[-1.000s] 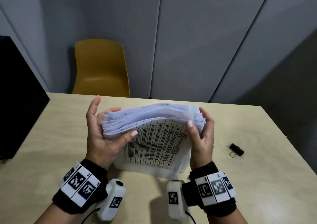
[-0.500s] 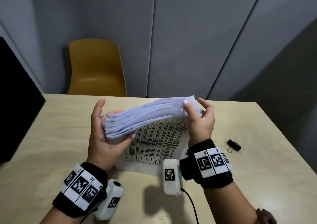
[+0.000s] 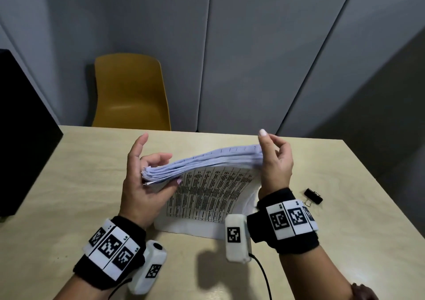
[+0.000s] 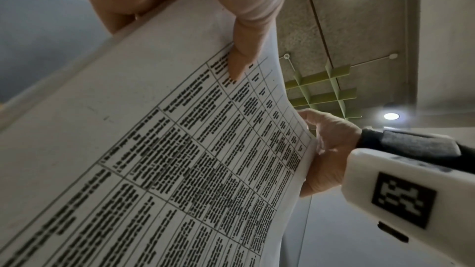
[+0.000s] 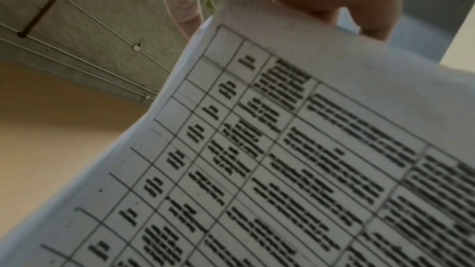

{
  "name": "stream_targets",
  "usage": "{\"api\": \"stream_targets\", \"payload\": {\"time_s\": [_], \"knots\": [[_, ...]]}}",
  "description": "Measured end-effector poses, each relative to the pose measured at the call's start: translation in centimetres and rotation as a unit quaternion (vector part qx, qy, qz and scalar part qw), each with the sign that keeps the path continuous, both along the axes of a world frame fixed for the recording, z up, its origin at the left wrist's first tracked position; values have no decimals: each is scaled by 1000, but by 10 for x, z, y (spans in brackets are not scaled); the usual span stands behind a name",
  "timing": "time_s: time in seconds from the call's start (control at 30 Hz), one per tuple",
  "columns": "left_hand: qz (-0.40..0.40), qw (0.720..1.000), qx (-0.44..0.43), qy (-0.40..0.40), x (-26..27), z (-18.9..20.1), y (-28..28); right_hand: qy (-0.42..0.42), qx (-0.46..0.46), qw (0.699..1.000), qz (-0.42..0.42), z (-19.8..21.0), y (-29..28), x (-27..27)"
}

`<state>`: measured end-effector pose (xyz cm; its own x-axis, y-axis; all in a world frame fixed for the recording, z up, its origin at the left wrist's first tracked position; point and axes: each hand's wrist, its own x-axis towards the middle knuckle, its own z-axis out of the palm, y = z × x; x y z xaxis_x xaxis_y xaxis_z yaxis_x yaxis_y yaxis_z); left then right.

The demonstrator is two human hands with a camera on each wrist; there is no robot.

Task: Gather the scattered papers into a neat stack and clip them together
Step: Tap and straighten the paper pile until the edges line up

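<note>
A thick stack of printed papers (image 3: 207, 194) stands on its lower edge on the wooden table (image 3: 69, 184), its top edges fanned and leaning away from me. My left hand (image 3: 147, 173) holds the stack's left side, thumb on the front sheet (image 4: 239, 62), fingers behind, index finger raised. At the top right corner is my right hand (image 3: 273, 159), the corner (image 5: 257, 27) lying between its lifted thumb and curled fingers. A black binder clip (image 3: 313, 196) lies on the table just right of my right wrist, untouched.
A yellow chair (image 3: 131, 92) stands behind the table's far edge. A black object (image 3: 20, 127) fills the left side. Grey wall panels close off the back. A thin cable (image 3: 262, 276) hangs from my right wrist camera.
My right hand slid up from the stack's right edge to its top right corner and the thumb lifted. The sheets' top edges drew closer together. My left hand kept its hold.
</note>
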<state>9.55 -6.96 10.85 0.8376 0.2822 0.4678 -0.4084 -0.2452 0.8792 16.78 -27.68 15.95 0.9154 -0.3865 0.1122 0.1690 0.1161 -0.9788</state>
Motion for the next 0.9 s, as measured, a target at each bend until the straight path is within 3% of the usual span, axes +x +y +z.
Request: {"api": "stream_targets", "payload": {"time_s": [0.17, 0.23, 0.3, 0.37, 0.43, 0.6, 0.77, 0.9], "knots": [[21, 998, 54, 9, 3, 2, 1, 30, -62, 998, -8, -2, 4, 8], [21, 997, 71, 11, 4, 7, 2, 23, -43, 999, 19, -1, -1, 7], [17, 998, 53, 20, 3, 11, 7, -8, -9, 991, 135, -6, -15, 3], [4, 999, 35, 28, 3, 14, 17, -53, -40, 960, 271, -17, -32, -1], [0, 999, 18, 31, 5, 14, 24, -34, -93, 940, 327, -32, -42, -5], [-7, 998, -49, 38, 7, 12, 17, 27, -116, 960, 254, -58, -31, -16], [-108, 969, -139, 174, 9, -12, 26, 32, -93, 961, 258, -67, -28, -21], [-34, 986, -67, 146, 8, -8, 12, -37, -71, 972, 222, -62, -19, -25]]}}
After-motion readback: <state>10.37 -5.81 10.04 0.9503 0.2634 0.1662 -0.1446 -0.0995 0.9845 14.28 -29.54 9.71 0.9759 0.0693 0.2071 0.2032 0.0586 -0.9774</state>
